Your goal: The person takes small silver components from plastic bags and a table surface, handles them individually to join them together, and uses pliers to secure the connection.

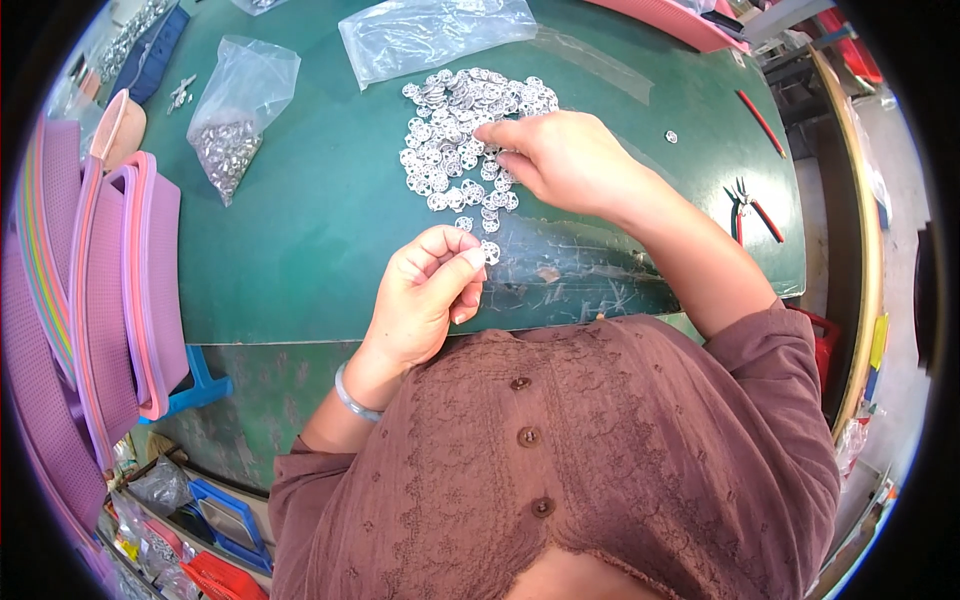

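Observation:
Between the thumb and fingers of my left hand [425, 292] is a small round openwork metal piece [490, 252], silver in colour, held near the table's front edge. My right hand [565, 160] reaches over the far side of a heap of similar silver pieces [450, 135]. Its index finger is stretched onto the heap and its thumb is apart from it; the other fingers are mostly hidden under the hand. Several loose pieces trail from the heap toward my left hand, one of them a flat piece [464, 224] just beyond my fingertips.
On the green table [330, 230] lie a bag of small metal parts [228, 150], a clear plastic bag [435, 40], red-handled pliers [742, 210] and a red stick-like tool [762, 124]. Purple baskets [155, 290] stand at the left. A pink tray [670, 22] is at the far right.

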A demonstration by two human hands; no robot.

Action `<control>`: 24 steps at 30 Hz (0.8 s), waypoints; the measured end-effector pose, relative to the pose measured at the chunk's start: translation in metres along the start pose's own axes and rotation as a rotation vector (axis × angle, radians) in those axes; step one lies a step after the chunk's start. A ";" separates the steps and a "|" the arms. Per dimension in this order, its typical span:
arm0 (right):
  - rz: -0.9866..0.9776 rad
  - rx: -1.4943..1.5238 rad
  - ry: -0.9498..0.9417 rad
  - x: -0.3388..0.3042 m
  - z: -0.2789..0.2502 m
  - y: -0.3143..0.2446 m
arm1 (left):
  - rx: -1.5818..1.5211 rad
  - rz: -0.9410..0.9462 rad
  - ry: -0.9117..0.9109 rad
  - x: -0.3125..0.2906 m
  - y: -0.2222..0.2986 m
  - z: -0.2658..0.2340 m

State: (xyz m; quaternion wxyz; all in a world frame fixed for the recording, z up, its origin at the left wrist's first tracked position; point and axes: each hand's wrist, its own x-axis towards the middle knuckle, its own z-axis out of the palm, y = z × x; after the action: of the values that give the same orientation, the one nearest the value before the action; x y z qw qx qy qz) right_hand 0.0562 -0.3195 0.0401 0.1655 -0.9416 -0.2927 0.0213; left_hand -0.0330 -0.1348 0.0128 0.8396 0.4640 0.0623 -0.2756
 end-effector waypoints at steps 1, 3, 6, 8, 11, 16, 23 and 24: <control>-0.020 -0.002 0.042 0.002 0.005 0.004 | 0.000 0.005 0.001 0.000 0.000 0.000; -0.043 0.012 0.081 0.008 0.010 0.004 | 0.001 0.005 0.000 0.001 -0.001 0.000; -0.069 0.024 0.125 0.013 0.017 0.004 | -0.001 0.006 0.006 0.001 -0.001 -0.001; -0.074 0.024 0.130 0.014 0.020 0.006 | -0.005 0.006 0.016 0.001 -0.001 -0.001; -0.087 0.043 0.147 0.014 0.020 0.008 | 0.002 0.010 0.005 0.000 -0.001 -0.001; 0.096 0.405 0.034 0.014 0.004 0.011 | -0.005 0.010 -0.004 0.000 -0.001 -0.002; 0.310 0.959 0.059 0.011 -0.011 0.023 | 0.008 0.012 -0.012 0.001 -0.001 -0.001; 0.376 1.173 0.066 0.011 -0.012 0.025 | 0.009 0.011 -0.011 0.001 -0.001 -0.001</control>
State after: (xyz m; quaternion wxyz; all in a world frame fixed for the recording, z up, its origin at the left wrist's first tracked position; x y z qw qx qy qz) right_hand 0.0810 -0.3363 0.0439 0.6582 -0.7292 -0.0557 0.1784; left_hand -0.0326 -0.1346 0.0110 0.8393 0.4666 0.0540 -0.2739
